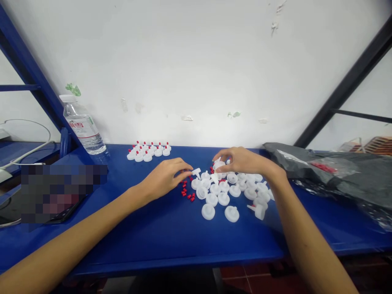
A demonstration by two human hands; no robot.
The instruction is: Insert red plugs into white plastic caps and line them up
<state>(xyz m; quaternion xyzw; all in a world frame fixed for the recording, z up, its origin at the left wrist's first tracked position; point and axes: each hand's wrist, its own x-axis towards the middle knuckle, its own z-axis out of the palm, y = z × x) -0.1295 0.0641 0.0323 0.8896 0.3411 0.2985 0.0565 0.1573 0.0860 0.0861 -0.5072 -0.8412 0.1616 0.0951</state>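
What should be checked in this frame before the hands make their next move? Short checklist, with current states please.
1. Left hand has a white cap by its nozzle: ok, it appears pinched.
2. Right hand has a secure hold: cannot tell, its fingers overlap caps at the far side of the pile.
3. Loose red pieces close by: ok, several lie beside the pile, near the left hand.
4. Red-tipped caps kept apart: ok, grouped upright near the wall.
5. Every loose cap base-down: not ok, one cap lies on its side.
6. Water bottle closed: ok, its lid is on.
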